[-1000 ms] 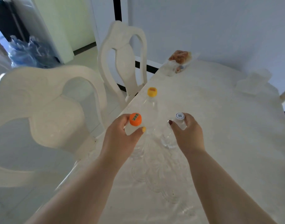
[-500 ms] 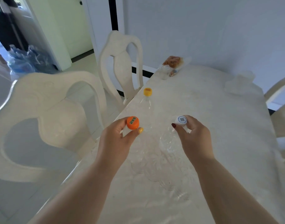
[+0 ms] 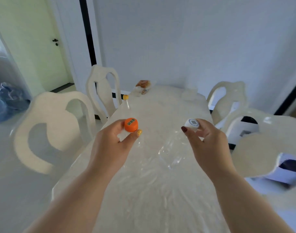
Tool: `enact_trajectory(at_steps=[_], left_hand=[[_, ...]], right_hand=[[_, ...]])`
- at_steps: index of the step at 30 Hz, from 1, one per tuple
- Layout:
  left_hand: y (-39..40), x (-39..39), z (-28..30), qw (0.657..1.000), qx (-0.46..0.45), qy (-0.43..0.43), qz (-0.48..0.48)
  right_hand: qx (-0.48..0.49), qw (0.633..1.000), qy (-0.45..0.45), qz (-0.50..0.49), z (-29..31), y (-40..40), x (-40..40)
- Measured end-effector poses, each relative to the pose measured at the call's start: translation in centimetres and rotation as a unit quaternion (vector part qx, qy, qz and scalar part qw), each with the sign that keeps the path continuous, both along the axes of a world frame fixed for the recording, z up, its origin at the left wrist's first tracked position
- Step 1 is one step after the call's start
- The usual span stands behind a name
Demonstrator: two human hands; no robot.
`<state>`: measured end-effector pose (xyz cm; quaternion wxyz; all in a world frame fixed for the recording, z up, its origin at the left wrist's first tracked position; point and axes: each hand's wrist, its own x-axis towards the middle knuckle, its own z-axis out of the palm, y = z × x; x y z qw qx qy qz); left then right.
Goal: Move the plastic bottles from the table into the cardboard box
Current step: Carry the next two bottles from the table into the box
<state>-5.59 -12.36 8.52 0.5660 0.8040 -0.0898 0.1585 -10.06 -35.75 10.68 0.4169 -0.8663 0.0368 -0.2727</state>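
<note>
The person stands at the near end of a long pale table, both bare arms stretched out over it. The left hand pinches a clear plastic bottle by its neck, thumb and fingers closed just under the orange cap (there is green print on the top of it). The orange-capped bottle hangs down from that pinch; its clear body is hard to make out against the glossy tabletop, so I cannot tell whether it touches the table.

The right hand grips a second clear bottle the same way, fingers closed round the neck below a white cap with a dark printed square on it. The white-capped bottle slants down and toward the person's left, showing only as glints over the table.

A third bottle, with a yellow cap, stands upright near the table's left edge, well beyond the left hand. At the far end lies a clear bag of food. Cream chairs line both sides: two on the left, two on the right. Behind the left chairs is a pale green door.
</note>
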Motion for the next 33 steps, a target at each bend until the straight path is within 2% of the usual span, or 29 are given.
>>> enact_trajectory(at_steps=[11, 19, 26, 33], left_hand=[[-9.9, -17.7, 7.5, 0.982, 0.006, -0.039, -0.182], [-26.3, -25.5, 9.1, 0.944, 0.0, -0.077, -0.321], [-43.8, -29.6, 8.3, 0.923, -0.023, -0.072, -0.378], [-59.3, -30.7, 8.0, 0.916, -0.012, -0.062, -0.396]], right_hand=[[0.025, 0.994, 0.007, -0.103, 5.9, -8.3, -24.1], [0.049, 0.979, -0.004, -0.2, 8.2, -21.0, -37.4], [0.047, 0.963, -0.012, -0.266, 8.6, -36.1, -43.9], [0.046, 0.954, -0.009, -0.295, 8.3, -50.6, -44.9]])
